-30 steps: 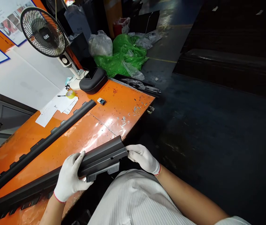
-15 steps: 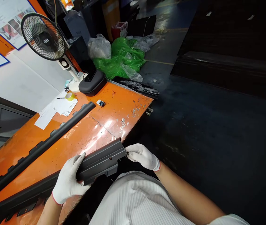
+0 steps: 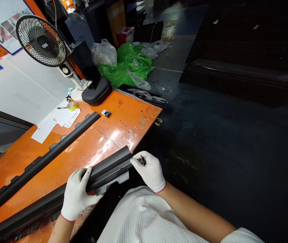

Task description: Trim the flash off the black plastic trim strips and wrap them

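So I'm somewhere in the middle of this one, I reckon. The long dark strip is in my hands at the near edge of the orange table, its right end tipped up near the corner and the rest running down along the table and out of view at the lower left. Can't tell how much of it actually rests on the tabletop.

My left hand is wrapped around it, thumb over the top and fingers spread underneath. My right hand is pinched in close at the right end, fingertips right by the edge, with a small dark bit tucked in the curled fingers. No idea from here whether that bit is a loose piece or a scrap, it's too small to make out.

Progress-wise: I'd say this end is the spot getting attention and isn't finished, since my fingers are right there. The tabs along the lower edge are on, at least the ones I can see. There's a second strip lying farther back, tabs facing away from me, neither hand on it. Could be done, could be waiting, looks the same to me either way. Pale slivers are scattered near the table corner, and the tape roll sits on the papers, not in use.
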The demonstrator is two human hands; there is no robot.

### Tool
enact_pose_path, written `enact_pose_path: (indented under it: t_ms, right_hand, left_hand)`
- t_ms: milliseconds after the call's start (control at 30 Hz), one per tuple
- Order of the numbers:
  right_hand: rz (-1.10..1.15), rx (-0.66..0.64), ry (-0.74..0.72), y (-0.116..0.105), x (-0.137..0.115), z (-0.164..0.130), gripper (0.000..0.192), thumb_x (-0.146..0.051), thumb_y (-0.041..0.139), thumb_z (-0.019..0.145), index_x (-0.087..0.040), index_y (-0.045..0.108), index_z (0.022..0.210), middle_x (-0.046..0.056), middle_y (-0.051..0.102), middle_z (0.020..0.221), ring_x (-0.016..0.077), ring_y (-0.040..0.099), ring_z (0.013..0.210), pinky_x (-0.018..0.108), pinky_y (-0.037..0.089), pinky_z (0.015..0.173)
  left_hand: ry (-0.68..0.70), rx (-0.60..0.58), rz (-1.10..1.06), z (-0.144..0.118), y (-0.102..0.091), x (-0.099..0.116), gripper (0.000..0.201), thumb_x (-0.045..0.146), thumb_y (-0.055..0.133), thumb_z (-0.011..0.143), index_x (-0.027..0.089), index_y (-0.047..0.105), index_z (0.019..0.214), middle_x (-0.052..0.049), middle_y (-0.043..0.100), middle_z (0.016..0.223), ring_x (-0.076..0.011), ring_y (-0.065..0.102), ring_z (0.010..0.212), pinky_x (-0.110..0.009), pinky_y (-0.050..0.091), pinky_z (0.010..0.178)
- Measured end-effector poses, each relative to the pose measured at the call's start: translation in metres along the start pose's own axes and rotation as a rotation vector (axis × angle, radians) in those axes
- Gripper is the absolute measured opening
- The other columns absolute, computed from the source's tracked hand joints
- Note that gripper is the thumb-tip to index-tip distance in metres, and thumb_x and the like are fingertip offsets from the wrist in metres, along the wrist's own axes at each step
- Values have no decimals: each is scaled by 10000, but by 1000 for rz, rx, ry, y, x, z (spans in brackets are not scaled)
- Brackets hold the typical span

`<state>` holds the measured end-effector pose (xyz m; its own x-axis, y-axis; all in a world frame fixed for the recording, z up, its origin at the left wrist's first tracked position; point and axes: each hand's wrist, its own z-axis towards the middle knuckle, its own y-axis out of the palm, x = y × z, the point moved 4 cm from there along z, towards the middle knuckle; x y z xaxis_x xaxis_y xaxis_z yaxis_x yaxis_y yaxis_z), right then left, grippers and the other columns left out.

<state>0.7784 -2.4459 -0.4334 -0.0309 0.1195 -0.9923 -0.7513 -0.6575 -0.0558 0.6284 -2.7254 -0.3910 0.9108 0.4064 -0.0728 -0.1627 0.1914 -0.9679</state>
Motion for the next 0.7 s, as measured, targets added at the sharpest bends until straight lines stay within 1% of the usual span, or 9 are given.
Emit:
enact_pose_path:
  t_ms: [67, 133, 200, 233, 333, 367, 433, 567, 700]
  right_hand:
    - [33, -10, 69, -1, 6, 4, 194, -315, 711, 911, -244, 665, 737, 1, 655, 692, 158, 542, 621, 323, 497, 656]
    - [120, -23, 227, -3, 20, 8, 237, -375, 699, 928, -238, 636, 745, -20, 601, 637, 145, 500, 571, 307, 450, 584]
    - [217, -66, 333, -4, 33, 10, 277, -464, 708, 942, -233, 625, 813, -28, 584, 650, 132, 459, 543, 293, 386, 521]
    - [266, -109, 341, -4, 37, 10, 308, -517, 700, 956, -228, 637, 870, -21, 598, 683, 131, 455, 549, 289, 359, 506]
    - [402, -300, 309, 1, 42, 4, 440, -651, 589, 1027, -218, 660, 990, 8, 626, 753, 139, 465, 593, 289, 318, 515]
    - [435, -359, 314, 4, 42, 0, 467, -668, 552, 1046, -218, 655, 981, 6, 613, 736, 140, 458, 595, 291, 311, 523]
    - [461, -432, 311, 8, 40, -6, 475, -668, 544, 1061, -220, 633, 930, -5, 580, 700, 137, 436, 594, 296, 312, 541]
    - [436, -453, 223, 12, 35, -7, 455, -626, 535, 1089, -220, 618, 903, -21, 544, 684, 135, 410, 598, 308, 331, 573]
    - [389, -470, 130, 10, 31, -2, 431, -562, 504, 1119, -225, 591, 865, -20, 545, 689, 139, 429, 609, 317, 350, 599]
  left_hand:
    - [0, 16, 12, -1, 1, -2, 950, 545, 828, 776, 154, 474, 1566, -213, 661, 1204, -403, 696, 1021, -547, 617, 876]
    - [-5, 25, 12, -1, -1, -3, 925, 531, 819, 780, 139, 490, 1550, -216, 662, 1203, -403, 697, 1024, -546, 616, 881]
    - [-6, 26, 3, 1, -4, -4, 904, 512, 805, 786, 128, 498, 1544, -216, 667, 1201, -400, 700, 1022, -544, 618, 882]
    - [-1, 24, -5, 2, -6, -4, 905, 510, 801, 784, 125, 499, 1545, -216, 670, 1201, -400, 703, 1023, -545, 621, 881]
    - [29, 13, -40, 4, -10, -4, 949, 535, 794, 770, 128, 486, 1569, -215, 686, 1214, -409, 717, 1049, -554, 633, 887]
    - [36, 8, -55, 4, -11, -4, 966, 544, 792, 767, 134, 476, 1583, -213, 693, 1224, -411, 723, 1061, -555, 638, 891]
    - [35, -2, -80, 4, -12, -5, 991, 553, 794, 765, 152, 459, 1607, -206, 705, 1245, -407, 736, 1075, -550, 646, 893]
    - [35, -16, -95, 2, -12, -7, 1033, 542, 806, 731, 155, 451, 1620, -202, 718, 1262, -402, 753, 1073, -544, 659, 881]
    - [43, -20, -98, 2, -13, -7, 1044, 513, 795, 711, 151, 448, 1626, -199, 722, 1266, -404, 759, 1075, -541, 666, 878]
